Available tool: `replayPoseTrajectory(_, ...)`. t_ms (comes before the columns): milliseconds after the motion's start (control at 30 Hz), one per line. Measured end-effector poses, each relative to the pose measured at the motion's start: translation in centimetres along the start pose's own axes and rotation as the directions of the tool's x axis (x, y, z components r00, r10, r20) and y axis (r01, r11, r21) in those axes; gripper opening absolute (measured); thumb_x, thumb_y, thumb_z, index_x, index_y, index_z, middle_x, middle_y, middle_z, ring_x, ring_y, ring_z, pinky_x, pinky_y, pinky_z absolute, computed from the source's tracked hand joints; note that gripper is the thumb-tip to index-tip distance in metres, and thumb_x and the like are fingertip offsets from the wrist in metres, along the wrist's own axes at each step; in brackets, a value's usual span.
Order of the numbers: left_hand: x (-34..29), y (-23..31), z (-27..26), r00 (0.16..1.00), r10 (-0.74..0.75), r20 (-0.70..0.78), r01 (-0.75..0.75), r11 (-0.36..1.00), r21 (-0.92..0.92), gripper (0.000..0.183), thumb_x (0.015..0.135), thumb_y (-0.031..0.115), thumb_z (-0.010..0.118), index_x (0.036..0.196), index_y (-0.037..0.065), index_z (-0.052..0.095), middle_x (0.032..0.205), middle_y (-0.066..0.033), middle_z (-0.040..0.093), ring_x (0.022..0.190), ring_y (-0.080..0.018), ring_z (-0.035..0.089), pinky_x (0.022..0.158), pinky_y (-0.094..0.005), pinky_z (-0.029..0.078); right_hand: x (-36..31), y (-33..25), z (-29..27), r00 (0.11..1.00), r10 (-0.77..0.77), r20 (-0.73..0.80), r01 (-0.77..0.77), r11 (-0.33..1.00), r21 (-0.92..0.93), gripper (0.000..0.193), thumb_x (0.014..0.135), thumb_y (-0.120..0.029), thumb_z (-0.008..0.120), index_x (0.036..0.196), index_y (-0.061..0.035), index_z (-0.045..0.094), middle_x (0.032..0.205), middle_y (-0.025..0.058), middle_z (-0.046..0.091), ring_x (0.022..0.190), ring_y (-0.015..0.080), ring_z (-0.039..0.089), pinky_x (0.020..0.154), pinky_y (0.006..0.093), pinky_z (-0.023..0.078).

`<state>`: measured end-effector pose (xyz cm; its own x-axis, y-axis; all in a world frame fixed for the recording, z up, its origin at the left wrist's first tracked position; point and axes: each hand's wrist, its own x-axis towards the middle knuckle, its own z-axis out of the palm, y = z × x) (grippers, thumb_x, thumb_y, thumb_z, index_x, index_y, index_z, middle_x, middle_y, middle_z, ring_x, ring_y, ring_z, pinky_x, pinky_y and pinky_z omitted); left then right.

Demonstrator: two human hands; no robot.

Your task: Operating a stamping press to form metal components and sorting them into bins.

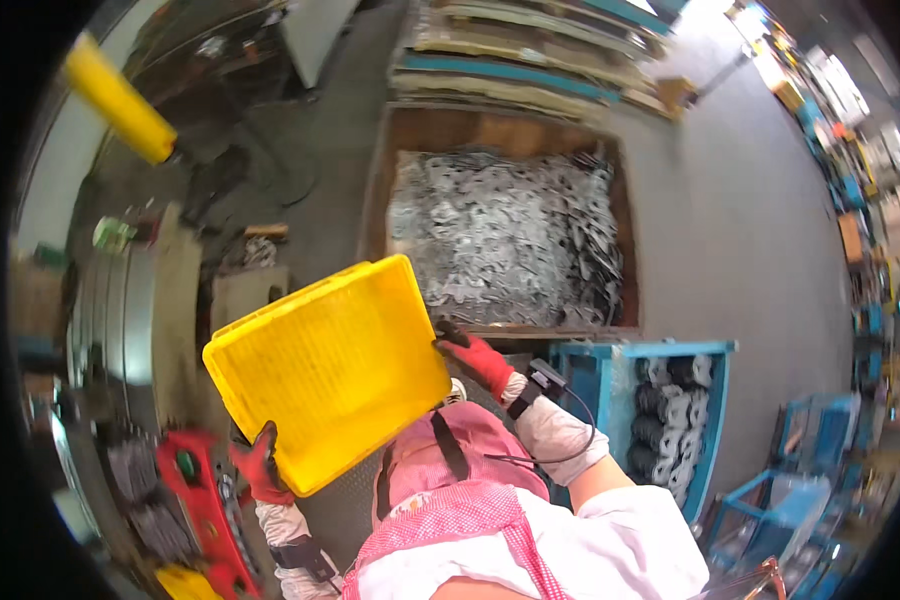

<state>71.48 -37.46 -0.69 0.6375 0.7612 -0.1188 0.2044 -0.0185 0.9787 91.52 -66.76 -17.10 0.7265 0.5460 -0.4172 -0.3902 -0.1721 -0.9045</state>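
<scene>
A yellow plastic crate [330,375] is held in front of my body, tilted, with its broad flat face toward me. My left hand [260,465], in a red glove with dark fingers, is closed on the crate's lower left edge. On the crate's right side, my right hand [475,360], gloved the same way, grips the edge. Parts of the fingers of both hands are hidden behind the crate. Just beyond the crate stands a large rusty-walled bin [630,250], holding many flat grey metal pieces [510,230].
A blue rack [580,400] with stacked metal parts stands close on my right. Wooden pallets [510,50] lie behind the bin. At the left are a red metal frame [200,500] and a yellow post [120,98]. Blue carts [770,510] stand farther right.
</scene>
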Motion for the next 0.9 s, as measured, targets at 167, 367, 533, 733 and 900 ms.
replayPoseTrajectory(167, -8.4, -2.3, -7.9, 0.905, 0.069, -0.419, -0.072, 0.997, 0.007, 0.036, 0.072, 0.000, 0.063, 0.105, -0.005, 0.051, 0.100, -0.0177, 0.056, 0.088, -0.0286, 0.059, 0.076, -0.0383, 0.050, -2.0, -0.6, 2.4, 0.974, 0.180, 0.137, -0.200, 0.968, 0.152, 0.049, 0.085, -0.032, 0.054, 0.124, -0.0039, 0.044, 0.117, 0.0094, 0.052, 0.102, 0.0187, 0.050, 0.085, 0.0284, 0.042)
replayPoseTrajectory(367, -13.8, -0.9, -13.9, 0.721, -0.246, -0.648, -0.103, 0.886, -0.452, 0.038, 0.068, 0.003, 0.065, 0.103, -0.003, 0.053, 0.089, -0.0101, 0.061, 0.073, -0.0214, 0.061, 0.068, -0.0306, 0.050, -6.6, -5.3, 10.4, 0.869, 0.146, 0.473, -0.153, 0.988, -0.024, 0.039, 0.090, -0.018, 0.044, 0.126, -0.0031, 0.042, 0.115, 0.0078, 0.052, 0.099, 0.0155, 0.053, 0.083, 0.0263, 0.043)
replayPoseTrajectory(533, -15.7, -3.7, -20.9, 0.730, -0.241, -0.639, -0.129, 0.870, -0.476, 0.038, 0.068, -0.001, 0.062, 0.105, 0.000, 0.054, 0.088, -0.0082, 0.062, 0.076, -0.0171, 0.061, 0.068, -0.0281, 0.049, -7.6, -6.7, 21.8, 0.465, 0.111, 0.879, -0.385, 0.919, 0.088, 0.050, 0.091, -0.035, 0.037, 0.133, -0.0076, 0.032, 0.132, 0.0093, 0.039, 0.119, 0.0237, 0.041, 0.100, 0.0384, 0.031)
replayPoseTrajectory(733, -13.7, -2.5, -27.7, 0.766, -0.163, -0.622, -0.200, 0.859, -0.472, 0.050, 0.066, 0.009, 0.071, 0.111, -0.001, 0.051, 0.094, -0.0083, 0.061, 0.081, -0.0181, 0.059, 0.073, -0.0298, 0.047, -9.8, -5.6, 38.9, 0.599, 0.143, 0.788, -0.600, 0.732, 0.323, 0.042, 0.086, -0.023, 0.046, 0.124, -0.0066, 0.040, 0.125, 0.0110, 0.045, 0.114, 0.0260, 0.044, 0.096, 0.0435, 0.036)
replayPoseTrajectory(900, -11.5, 3.1, -35.9, 0.793, 0.003, -0.610, -0.071, 0.994, -0.087, 0.064, 0.064, 0.030, 0.075, 0.115, 0.001, 0.050, 0.107, -0.0143, 0.055, 0.099, -0.0227, 0.052, 0.084, -0.0337, 0.042, -8.0, -6.4, 46.4, 0.709, 0.145, 0.690, -0.563, 0.705, 0.430, 0.046, 0.072, -0.007, 0.051, 0.118, -0.0055, 0.045, 0.115, 0.0109, 0.052, 0.106, 0.0273, 0.050, 0.093, 0.0395, 0.040)
